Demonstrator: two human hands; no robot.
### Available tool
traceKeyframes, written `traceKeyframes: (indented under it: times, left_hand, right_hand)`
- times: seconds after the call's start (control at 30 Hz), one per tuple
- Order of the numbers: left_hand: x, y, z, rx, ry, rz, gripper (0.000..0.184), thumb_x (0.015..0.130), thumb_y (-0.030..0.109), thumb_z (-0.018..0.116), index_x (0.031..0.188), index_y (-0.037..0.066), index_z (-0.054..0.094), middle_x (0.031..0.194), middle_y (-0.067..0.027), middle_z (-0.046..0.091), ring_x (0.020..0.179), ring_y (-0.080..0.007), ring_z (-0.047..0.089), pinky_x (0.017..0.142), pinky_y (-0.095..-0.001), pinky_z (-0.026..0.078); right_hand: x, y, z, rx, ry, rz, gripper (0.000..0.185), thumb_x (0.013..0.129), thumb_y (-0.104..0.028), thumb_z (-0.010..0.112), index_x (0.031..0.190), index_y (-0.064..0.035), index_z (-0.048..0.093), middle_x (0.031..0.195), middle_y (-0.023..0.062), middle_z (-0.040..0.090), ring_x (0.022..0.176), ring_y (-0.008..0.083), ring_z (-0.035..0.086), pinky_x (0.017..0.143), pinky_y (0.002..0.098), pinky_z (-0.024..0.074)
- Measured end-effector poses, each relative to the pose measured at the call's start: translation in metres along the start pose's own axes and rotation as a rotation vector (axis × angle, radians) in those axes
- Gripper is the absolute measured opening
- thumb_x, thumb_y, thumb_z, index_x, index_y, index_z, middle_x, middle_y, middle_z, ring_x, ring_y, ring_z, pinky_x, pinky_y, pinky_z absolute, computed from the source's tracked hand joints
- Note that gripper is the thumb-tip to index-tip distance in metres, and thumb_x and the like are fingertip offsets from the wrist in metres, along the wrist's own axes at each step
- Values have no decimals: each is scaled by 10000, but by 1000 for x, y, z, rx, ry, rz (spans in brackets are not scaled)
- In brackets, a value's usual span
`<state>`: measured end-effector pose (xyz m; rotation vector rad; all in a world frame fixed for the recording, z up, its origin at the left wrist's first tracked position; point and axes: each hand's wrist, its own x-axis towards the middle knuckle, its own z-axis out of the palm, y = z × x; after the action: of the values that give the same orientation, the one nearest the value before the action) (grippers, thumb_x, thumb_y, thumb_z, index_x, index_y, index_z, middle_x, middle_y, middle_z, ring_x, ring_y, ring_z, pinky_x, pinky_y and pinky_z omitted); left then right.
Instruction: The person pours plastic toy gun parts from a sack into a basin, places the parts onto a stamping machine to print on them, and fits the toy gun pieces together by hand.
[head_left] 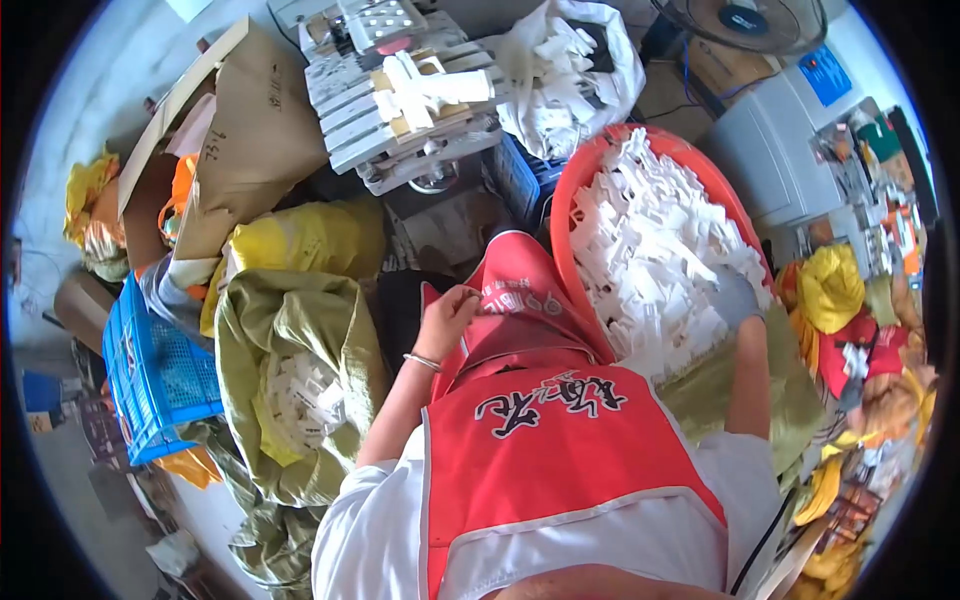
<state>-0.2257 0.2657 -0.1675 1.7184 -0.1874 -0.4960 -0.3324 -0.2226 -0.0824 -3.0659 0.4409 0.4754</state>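
My right hand point(735, 296), in a grey glove, rests on the heap of white plastic pieces point(650, 230) at the right side of the red tub point(563, 240). Its fingertips blend into the pieces, so its grip is unclear. Bare, with a bracelet at the wrist, my left hand point(452, 318) is held over the red apron point(530, 400) near my lap. Its fingers are curled together, and what they hold, if anything, is too small to name. Ahead, a white part point(425, 92) lies on the slatted metal machine table point(350, 95).
An open green sack point(300, 300) with white pieces stands left, beside a blue crate point(165, 370) and cardboard box point(265, 120). A white bag point(515, 70), a fan point(742, 20) and a grey cabinet point(765, 150) are ahead. Another person point(865, 370) is at far right.
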Motion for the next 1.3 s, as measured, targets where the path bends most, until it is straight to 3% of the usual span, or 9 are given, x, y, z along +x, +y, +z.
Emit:
traceKeyframes:
  times: [0.17,0.37,0.6,0.63,0.7,0.8,0.9,1.0,1.3]
  left_hand:
    - [4,54,-38,145,134,128,133,877,89,528,921,-11,604,744,-48,620,714,-81,599,636,-223,463]
    - [25,125,-86,186,446,374,99,870,45,543,910,-9,616,715,-36,606,655,-71,563,586,-212,444]
    - [24,120,-80,329,463,322,112,822,91,603,910,28,633,743,-114,633,662,-174,622,615,-278,480]
    - [21,111,-79,348,425,348,118,850,73,582,931,-3,623,746,-56,629,701,-86,592,626,-222,472]
    - [17,101,-78,373,418,422,119,838,76,588,912,-15,610,752,-107,634,695,-139,634,623,-254,492]
    - [11,93,-76,298,451,382,134,811,119,591,883,7,606,726,-153,614,679,-296,617,621,-332,486]
    - [5,90,-77,337,452,331,130,812,113,588,889,10,606,728,-147,620,678,-290,623,620,-334,487]
    - [3,85,-78,345,501,310,119,815,106,591,885,12,613,738,-145,626,676,-269,630,616,-322,490]
    - [17,120,-103,398,571,239,121,858,83,576,937,6,625,747,-31,618,676,-77,559,623,-218,454]
  right_hand:
    - [5,-31,-44,381,400,-26,397,804,-162,517,1201,-147,500,1056,202,582,942,361,573,810,393,456]
    - [28,-27,-31,334,19,278,452,787,-187,533,1234,-178,475,1125,171,567,1003,347,561,865,399,436]
    - [7,19,-4,292,151,101,493,749,-158,595,1213,-70,454,1193,194,503,1077,365,485,917,409,389]
    - [3,28,2,230,208,64,484,749,-144,593,1197,-40,443,1139,194,512,1046,348,505,911,394,393]
    - [-3,26,-3,899,64,136,380,831,-173,565,1170,-42,453,1032,132,538,875,220,559,689,292,487]
    - [-1,23,-7,1112,172,220,336,867,-194,539,1162,-58,453,1004,99,554,833,185,558,603,232,477]
    - [9,-13,-7,1047,139,325,223,854,-118,543,1065,-56,512,887,42,566,676,126,542,551,241,435]
    - [17,-2,29,660,202,138,217,833,-126,569,1010,-5,537,793,82,568,712,159,539,654,288,443]
    - [-9,-6,19,488,142,14,435,735,-82,588,1156,0,509,1110,184,524,1020,297,530,886,371,413]
